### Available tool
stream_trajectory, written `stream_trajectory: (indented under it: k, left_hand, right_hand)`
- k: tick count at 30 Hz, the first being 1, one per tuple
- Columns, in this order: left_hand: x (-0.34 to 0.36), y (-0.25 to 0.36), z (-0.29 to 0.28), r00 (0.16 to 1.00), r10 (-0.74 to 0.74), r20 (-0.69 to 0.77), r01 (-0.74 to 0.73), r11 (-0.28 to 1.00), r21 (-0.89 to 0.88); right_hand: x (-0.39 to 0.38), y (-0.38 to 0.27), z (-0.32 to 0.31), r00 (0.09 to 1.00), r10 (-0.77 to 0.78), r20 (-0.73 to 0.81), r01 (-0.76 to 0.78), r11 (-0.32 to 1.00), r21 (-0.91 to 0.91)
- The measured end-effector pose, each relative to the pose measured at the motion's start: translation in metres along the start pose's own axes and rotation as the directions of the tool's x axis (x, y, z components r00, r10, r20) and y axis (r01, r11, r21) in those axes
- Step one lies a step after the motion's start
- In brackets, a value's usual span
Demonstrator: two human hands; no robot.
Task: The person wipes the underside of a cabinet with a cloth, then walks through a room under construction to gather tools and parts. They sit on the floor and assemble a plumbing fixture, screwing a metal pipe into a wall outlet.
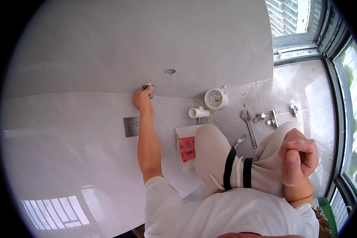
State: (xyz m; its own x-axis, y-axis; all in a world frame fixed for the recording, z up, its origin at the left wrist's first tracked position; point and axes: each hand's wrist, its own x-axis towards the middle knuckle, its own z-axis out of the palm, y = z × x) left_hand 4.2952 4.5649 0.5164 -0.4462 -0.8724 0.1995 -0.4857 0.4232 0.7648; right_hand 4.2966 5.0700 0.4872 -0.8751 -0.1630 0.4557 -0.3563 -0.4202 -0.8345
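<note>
My left hand (142, 100) reaches out to the tiled wall and is closed around a small metal angle valve (151, 95) at the wall's surface. Its fingers partly cover the valve. To the right of that hand, a round hole (169, 72) opens in the grey wall. Below and left of it sits a grey socket plate (131, 127). My right hand (299, 156) is curled into a fist above my right leg; what its fingers hold, if anything, is hidden.
On the floor lie an adjustable wrench (250, 129), several chrome valves (274, 119) and a white pipe tee (198, 112). A white bucket (216, 98) of small pieces stands by the wall. A white bag (179, 137) with a red panel lies beside my left knee. Windows (345, 115) line the right.
</note>
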Motion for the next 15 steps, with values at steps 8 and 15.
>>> stream_trajectory:
  k: [8, 15]
  left_hand:
    - [-0.005, 0.004, 0.007, 0.998, 0.038, -0.057, -0.022, 0.964, 0.263]
    - [0.006, -0.011, 0.006, 0.985, 0.153, -0.085, -0.098, 0.882, 0.461]
  right_hand:
    - [0.005, 0.009, -0.011, 0.996, 0.082, -0.018, -0.082, 0.996, 0.029]
    - [0.008, 0.01, -0.019, 0.997, 0.083, -0.009, -0.083, 0.996, -0.017]
